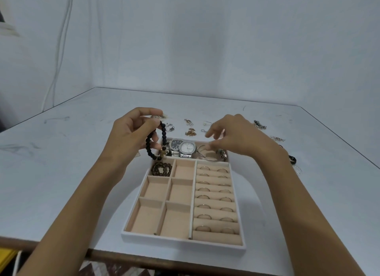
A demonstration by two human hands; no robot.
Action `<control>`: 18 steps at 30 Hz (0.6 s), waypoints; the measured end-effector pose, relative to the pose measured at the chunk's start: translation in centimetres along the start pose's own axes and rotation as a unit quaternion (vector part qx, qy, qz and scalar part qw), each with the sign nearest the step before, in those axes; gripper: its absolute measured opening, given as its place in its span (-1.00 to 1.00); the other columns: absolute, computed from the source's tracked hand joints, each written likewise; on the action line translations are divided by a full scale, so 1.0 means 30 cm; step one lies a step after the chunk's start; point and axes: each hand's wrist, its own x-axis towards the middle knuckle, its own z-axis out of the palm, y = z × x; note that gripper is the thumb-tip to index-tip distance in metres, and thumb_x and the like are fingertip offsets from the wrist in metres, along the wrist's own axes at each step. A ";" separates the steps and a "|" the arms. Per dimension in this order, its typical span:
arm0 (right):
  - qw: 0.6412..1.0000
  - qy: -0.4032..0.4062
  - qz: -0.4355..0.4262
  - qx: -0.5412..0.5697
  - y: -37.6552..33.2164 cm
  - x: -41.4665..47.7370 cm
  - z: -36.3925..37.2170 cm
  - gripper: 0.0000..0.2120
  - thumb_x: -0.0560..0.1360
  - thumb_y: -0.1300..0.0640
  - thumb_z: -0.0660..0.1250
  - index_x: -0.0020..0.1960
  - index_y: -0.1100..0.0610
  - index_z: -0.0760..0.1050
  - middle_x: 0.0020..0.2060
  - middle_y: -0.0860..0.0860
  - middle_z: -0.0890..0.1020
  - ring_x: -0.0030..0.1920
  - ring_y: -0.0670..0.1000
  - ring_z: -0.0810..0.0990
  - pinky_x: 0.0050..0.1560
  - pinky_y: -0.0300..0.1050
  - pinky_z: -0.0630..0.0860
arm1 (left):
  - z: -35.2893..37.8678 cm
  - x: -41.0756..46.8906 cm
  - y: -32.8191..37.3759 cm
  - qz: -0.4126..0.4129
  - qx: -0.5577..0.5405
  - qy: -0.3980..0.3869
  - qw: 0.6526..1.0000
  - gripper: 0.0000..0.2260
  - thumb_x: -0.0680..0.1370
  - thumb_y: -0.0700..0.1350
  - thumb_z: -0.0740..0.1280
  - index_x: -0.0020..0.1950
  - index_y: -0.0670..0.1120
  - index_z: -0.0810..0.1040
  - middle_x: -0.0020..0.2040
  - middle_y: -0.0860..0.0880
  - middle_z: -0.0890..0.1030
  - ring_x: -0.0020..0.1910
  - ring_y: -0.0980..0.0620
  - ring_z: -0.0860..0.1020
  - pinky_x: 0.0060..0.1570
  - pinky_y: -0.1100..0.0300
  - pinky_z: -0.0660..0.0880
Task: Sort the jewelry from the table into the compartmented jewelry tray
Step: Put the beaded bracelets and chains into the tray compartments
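black bead bracelet in left hand

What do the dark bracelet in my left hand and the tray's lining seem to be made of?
Bead bracelet: round near-black beads, mostly matte with slight sheen, likely stone or wood; cannot tell which. Tray lining: beige, soft-looking, no glare, probably velvet-like fabric.

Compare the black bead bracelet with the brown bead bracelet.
The black bead bracelet is held up by the left hand; the brown bead bracelet lies in a small left-side compartment of the tray. The black one hangs as an open loop; the brown one lies bunched in coils. The black beads look bigger than the brown. Both are round-bead strands.
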 end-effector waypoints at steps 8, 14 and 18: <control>0.996 -0.084 -0.014 0.024 0.011 0.003 0.008 -0.65 0.41 -0.15 0.43 0.15 -0.06 0.60 0.01 -0.11 0.59 -0.01 -0.09 0.55 -0.09 -0.21 0.40 | -0.002 0.002 -0.006 -0.006 0.006 0.003 1.000 -0.84 0.56 -0.23 0.27 0.05 -0.05 0.60 -0.41 0.00 0.51 -0.42 0.01 0.49 -0.18 0.06 0.56; 0.995 -0.092 -0.012 0.025 0.010 -0.001 0.006 -0.66 0.37 -0.12 0.49 0.07 0.02 0.65 -0.22 -0.16 0.60 -0.12 -0.13 0.57 -0.18 -0.25 0.40 | -0.001 0.003 -0.003 -0.002 0.007 0.005 1.000 -0.85 0.56 -0.23 0.27 0.04 -0.06 0.60 -0.39 -0.02 0.50 -0.39 0.00 0.47 -0.30 0.22 0.56; 0.996 -0.082 -0.009 0.031 0.001 -0.004 0.004 -0.71 0.38 -0.08 0.49 0.01 0.07 0.66 -0.32 -0.15 0.58 -0.23 -0.16 0.55 -0.27 -0.27 0.41 | -0.004 0.003 -0.006 -0.006 0.015 0.002 1.000 -0.84 0.57 -0.22 0.27 0.04 -0.03 0.60 -0.39 -0.03 0.51 -0.41 0.02 0.50 -0.24 0.18 0.58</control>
